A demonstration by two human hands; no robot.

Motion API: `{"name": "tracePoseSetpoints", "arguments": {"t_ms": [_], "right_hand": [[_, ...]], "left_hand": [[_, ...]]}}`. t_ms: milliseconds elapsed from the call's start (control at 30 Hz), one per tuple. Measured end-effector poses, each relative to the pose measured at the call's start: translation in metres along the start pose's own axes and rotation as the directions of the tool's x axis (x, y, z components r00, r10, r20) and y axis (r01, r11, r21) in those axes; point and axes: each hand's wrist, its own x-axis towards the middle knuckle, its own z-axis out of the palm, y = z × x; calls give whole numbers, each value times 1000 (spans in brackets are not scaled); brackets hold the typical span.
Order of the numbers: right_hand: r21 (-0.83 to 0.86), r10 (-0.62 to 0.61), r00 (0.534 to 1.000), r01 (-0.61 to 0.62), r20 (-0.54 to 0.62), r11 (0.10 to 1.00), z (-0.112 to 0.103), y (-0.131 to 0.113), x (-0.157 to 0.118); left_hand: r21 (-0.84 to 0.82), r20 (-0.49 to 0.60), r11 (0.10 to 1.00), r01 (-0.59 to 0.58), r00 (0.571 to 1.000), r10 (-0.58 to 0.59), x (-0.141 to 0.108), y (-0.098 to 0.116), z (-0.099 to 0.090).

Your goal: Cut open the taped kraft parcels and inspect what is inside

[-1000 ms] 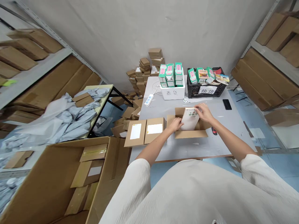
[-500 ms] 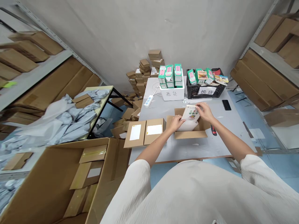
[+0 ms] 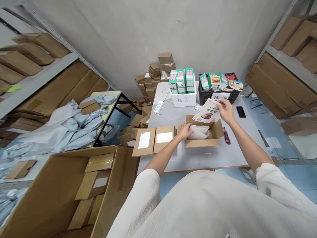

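My right hand (image 3: 226, 111) grips a white book (image 3: 207, 111) by its upper right corner, above an opened cardboard box (image 3: 203, 143). Coloured print and a bright picture show on the book's cover. Down in the box lies a white padded sleeve (image 3: 198, 132), its mouth loose. Closed on the sleeve's left edge is my left hand (image 3: 185, 131), at the box's left side. A red and black box cutter (image 3: 226, 136) lies on the grey table (image 3: 188, 158), to the right of the box.
Two labelled cartons (image 3: 153, 141) stand left of the box. Behind are a white bin (image 3: 183, 99) of green boxes, a black crate (image 3: 232, 96) of books, a power strip (image 3: 158, 107) and a phone (image 3: 240, 111). A large carton (image 3: 119, 178) stands lower left.
The book has come up out of the padded sleeve with my right hand, moving up and to the right. My left hand remains at the sleeve, which now lies lower in the box.
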Motion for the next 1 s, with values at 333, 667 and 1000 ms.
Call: {"name": "tracePoseSetpoints", "arguments": {"t_ms": [333, 667, 1000], "right_hand": [[124, 77, 993, -88, 94, 988, 8, -5, 1], [184, 145, 968, -183, 204, 966, 40, -10, -6], [260, 341, 926, -374, 165, 890, 57, 0, -32]], "left_hand": [[-445, -413, 875, -191, 911, -11, 5, 39, -33], [-538, -373, 810, -232, 928, 18, 8, 68, -25], [-621, -496, 773, -129, 829, -259, 15, 57, -20]]}}
